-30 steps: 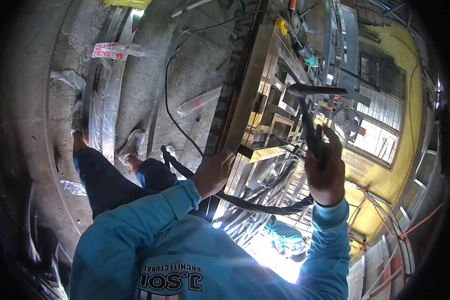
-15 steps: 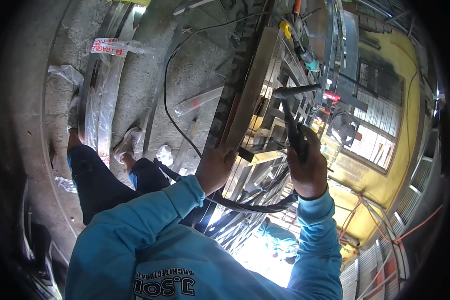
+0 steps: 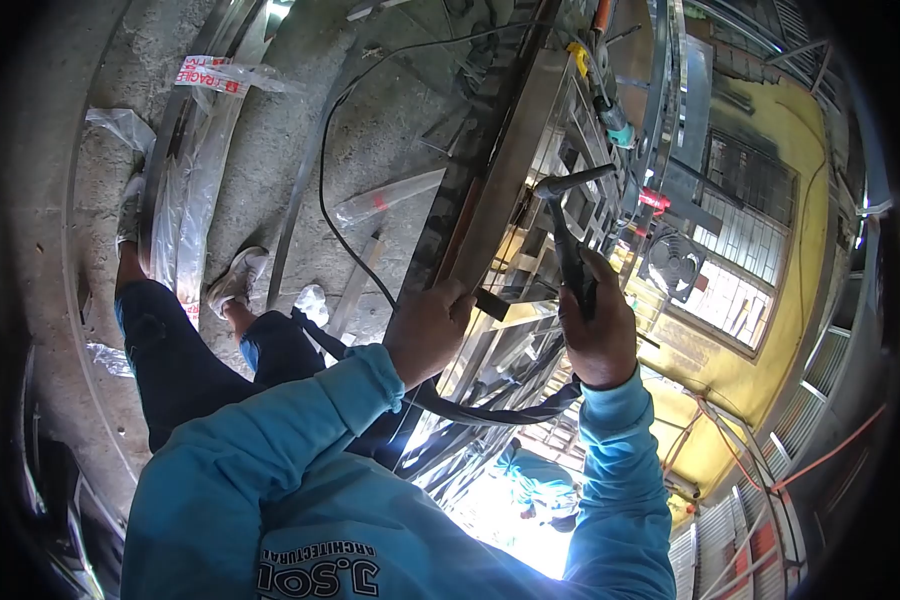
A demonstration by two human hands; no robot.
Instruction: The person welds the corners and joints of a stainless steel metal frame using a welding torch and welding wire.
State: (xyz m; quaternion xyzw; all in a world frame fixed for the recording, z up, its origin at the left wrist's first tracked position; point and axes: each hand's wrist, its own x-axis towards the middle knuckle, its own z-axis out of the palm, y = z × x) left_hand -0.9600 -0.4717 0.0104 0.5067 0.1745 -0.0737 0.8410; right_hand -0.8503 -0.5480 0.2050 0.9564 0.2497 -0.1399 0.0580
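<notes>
My right hand [image 3: 600, 325] is wrapped around the black handle of a TIG welding torch [image 3: 568, 240], whose head and long back cap point up and to the right. A thick dark cable sleeve [image 3: 490, 413] loops below my hands. My left hand [image 3: 428, 335] is closed at the lower end of a long metal bar [image 3: 495, 165]. From its fingertips sticks a small dark flat piece [image 3: 491, 304]; its hidden end seems to lie between thumb and fingers. The torch is apart from the bar.
A metal frame [image 3: 580, 130] and a teal-ended power tool [image 3: 618, 130] lie beyond the torch. A fan [image 3: 673, 262] stands by the yellow wall [image 3: 770, 120]. Plastic-wrapped bars [image 3: 185, 200] lie on the floor near my feet. Another person in blue [image 3: 538, 478] is beside bright light.
The view has shifted slightly. My right hand and the torch have come a little left and the torch has turned slightly; my left hand keeps its place at the bar.
</notes>
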